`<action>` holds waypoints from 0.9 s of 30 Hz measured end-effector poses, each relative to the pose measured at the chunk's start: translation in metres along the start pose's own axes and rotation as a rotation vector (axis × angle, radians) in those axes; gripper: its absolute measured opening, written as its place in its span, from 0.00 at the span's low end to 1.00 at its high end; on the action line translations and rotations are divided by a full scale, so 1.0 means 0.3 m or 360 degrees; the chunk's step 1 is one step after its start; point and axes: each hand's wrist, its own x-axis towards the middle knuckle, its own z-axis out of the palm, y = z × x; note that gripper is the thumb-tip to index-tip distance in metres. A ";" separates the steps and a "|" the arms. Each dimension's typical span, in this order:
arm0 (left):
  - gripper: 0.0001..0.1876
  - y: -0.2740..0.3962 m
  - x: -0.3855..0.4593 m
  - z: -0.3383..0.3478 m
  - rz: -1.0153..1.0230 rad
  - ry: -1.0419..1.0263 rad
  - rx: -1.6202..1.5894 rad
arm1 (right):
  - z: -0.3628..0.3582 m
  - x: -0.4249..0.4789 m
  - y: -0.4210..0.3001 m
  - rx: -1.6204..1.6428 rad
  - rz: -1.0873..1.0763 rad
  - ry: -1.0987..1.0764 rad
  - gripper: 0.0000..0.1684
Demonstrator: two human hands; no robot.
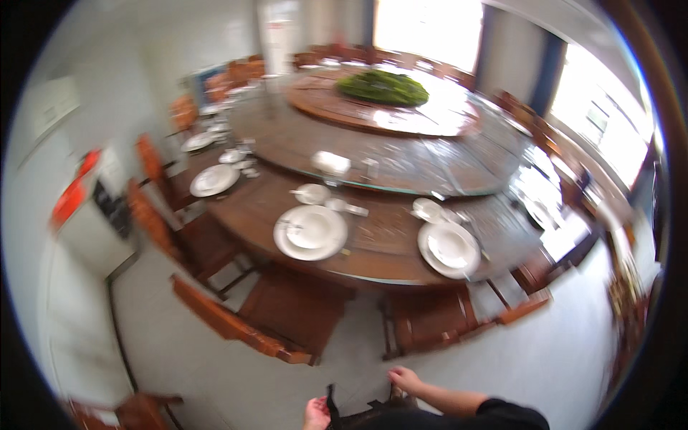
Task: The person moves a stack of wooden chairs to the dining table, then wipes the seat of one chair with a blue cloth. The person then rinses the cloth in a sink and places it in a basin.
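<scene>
At the bottom of the picture my left hand (317, 413) is beside an upright black strap (332, 407), its fingers partly curled. Whether it grips the strap I cannot tell. My right hand (406, 380) hangs in front of my body with bent fingers, and blur hides whether it holds anything. Dark cloth and straps lie between both hands. Ahead, past the hands, stand two wooden chairs, one on the left (293, 306) and one on the right (430, 317), drawn up to a large round wooden dining table (384, 236).
White plates, one left (312, 232) and one right (450, 250), lie with cups on the table. A glass-edged turntable (387, 161) bears green decoration (382, 87). A white cabinet (80, 301) with a red item (72, 196) lines the left wall. Another chair (142, 411) stands lower left.
</scene>
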 end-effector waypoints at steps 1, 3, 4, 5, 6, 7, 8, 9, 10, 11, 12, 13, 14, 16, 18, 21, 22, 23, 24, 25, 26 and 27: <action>0.08 0.071 -0.120 0.080 -0.0076 0.0167 0.0004 | 0.015 -0.050 -0.098 0.0155 0.0135 -0.0014 0.17; 0.10 0.185 -0.164 -0.007 -0.0192 0.0657 0.0223 | 0.051 -0.106 -0.164 0.0436 0.0060 -0.0155 0.16; 0.10 0.218 -0.104 -0.186 0.0010 0.0538 0.0430 | 0.054 -0.137 -0.201 0.0277 -0.0067 -0.0158 0.15; 0.10 0.239 -0.042 -0.343 0.0214 0.0401 0.0618 | 0.045 -0.187 -0.222 0.0228 -0.0094 -0.0103 0.15; 0.10 0.267 -0.056 -0.339 0.0130 0.0415 0.0575 | 0.029 -0.242 -0.232 0.0168 -0.0122 -0.0048 0.15; 0.10 0.292 -0.087 -0.334 0.0067 0.0444 0.0506 | 0.014 -0.282 -0.234 0.0092 -0.0163 -0.0018 0.15; 0.10 0.320 -0.142 -0.304 0.0019 0.0487 0.0419 | -0.003 -0.307 -0.222 0.0044 -0.0208 -0.0001 0.15; 0.10 0.325 -0.152 -0.254 -0.0008 0.0508 0.0402 | -0.016 -0.328 -0.196 0.0019 -0.0139 0.0041 0.15; 0.10 0.315 -0.143 -0.206 -0.0064 0.0464 0.0425 | -0.036 -0.336 -0.151 -0.0007 -0.0083 0.0093 0.15; 0.10 0.295 -0.130 -0.151 -0.0119 0.0410 0.0473 | -0.060 -0.354 -0.105 -0.0032 -0.0022 0.0147 0.15; 0.11 0.266 -0.115 -0.098 -0.0173 0.0356 0.0516 | -0.080 -0.373 -0.070 0.0208 0.0088 0.0205 0.14; 0.11 0.224 -0.090 -0.032 -0.0234 0.0281 0.0576 | -0.110 -0.391 -0.033 0.0420 0.0149 0.0283 0.15; 0.11 0.179 -0.070 0.030 -0.0294 0.0211 0.0633 | -0.134 -0.409 0.008 0.0641 0.0208 0.0344 0.15; 0.11 0.062 -0.018 0.145 -0.0425 0.0029 0.0738 | -0.179 -0.446 0.111 0.0964 0.0309 0.0465 0.15; 0.11 -0.081 0.074 0.233 -0.0631 -0.0235 0.0749 | -0.223 -0.488 0.233 0.1121 0.0353 0.0566 0.15; 0.12 -0.321 0.236 0.302 -0.1024 -0.0650 0.0762 | -0.286 -0.593 0.386 0.1249 0.0371 0.0705 0.16; 0.12 -0.442 0.180 0.357 -0.0614 -0.0172 0.1108 | -0.294 -0.636 0.460 0.1357 0.0405 0.0716 0.14; 0.13 -0.551 0.179 0.417 -0.0737 -0.0183 0.1220 | -0.334 -0.657 0.531 0.1427 0.0428 0.0793 0.14; 0.13 -0.639 0.194 0.437 -0.0853 -0.0147 0.1326 | -0.362 -0.678 0.582 0.1507 0.0474 0.0831 0.14; 0.14 -0.720 0.198 0.466 -0.0974 -0.0126 0.1425 | -0.402 -0.709 0.623 0.1577 0.0513 0.0882 0.14; 0.14 -0.797 0.182 0.519 -0.1065 -0.0219 0.1411 | -0.453 -0.757 0.630 0.1605 0.0549 0.0931 0.14; 0.14 -0.882 0.158 0.586 -0.1163 -0.0325 0.1372 | -0.496 -0.801 0.653 0.1656 0.0539 0.0994 0.14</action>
